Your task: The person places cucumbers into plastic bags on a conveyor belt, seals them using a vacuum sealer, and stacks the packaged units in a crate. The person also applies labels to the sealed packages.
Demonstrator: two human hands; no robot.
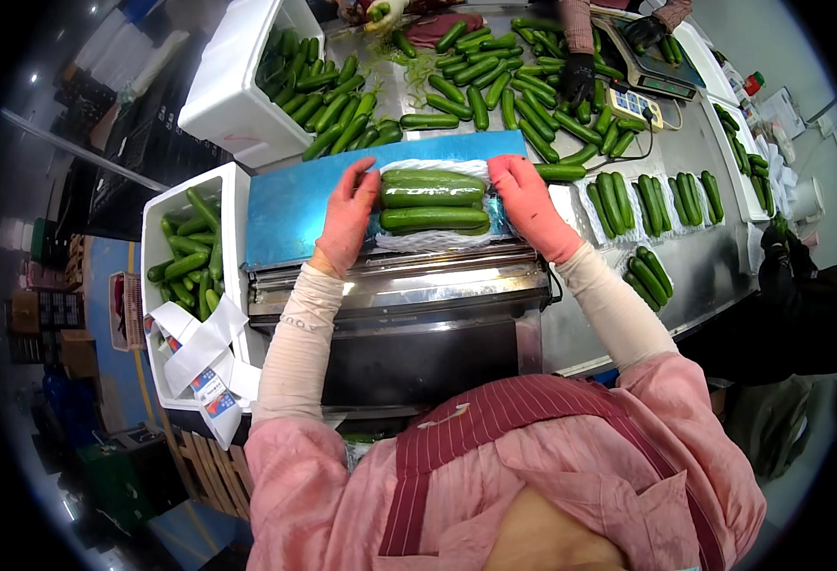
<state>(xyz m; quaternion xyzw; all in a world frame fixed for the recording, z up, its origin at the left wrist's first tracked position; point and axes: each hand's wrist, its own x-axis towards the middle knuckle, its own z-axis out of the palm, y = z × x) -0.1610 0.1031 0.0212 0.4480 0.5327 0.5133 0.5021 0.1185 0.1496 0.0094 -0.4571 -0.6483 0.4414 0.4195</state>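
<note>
Between my hands, a pack of green cucumbers point(433, 198) lies on a white foam net sleeve point(435, 241), with clear film glinting over the top. It rests on the blue plate point(290, 214) of a metal wrapping machine point(399, 285). My left hand point(347, 217) holds the pack's left end, fingers bent and pointing away from me. At the far right corner, my right hand point(535, 207), in a reddish-pink glove, is closed on the pack's edge. Whether its fingertips pinch film or net is hidden.
White foam boxes of cucumbers point(240, 86) point(195, 190) stand at the left, the nearer one with white label strips point(204, 357). Loose cucumbers point(495, 71) cover the far table. Netted packs point(614, 205) lie right. Beyond, a co-worker's black-gloved hand point(578, 78) is near a scale point(652, 57).
</note>
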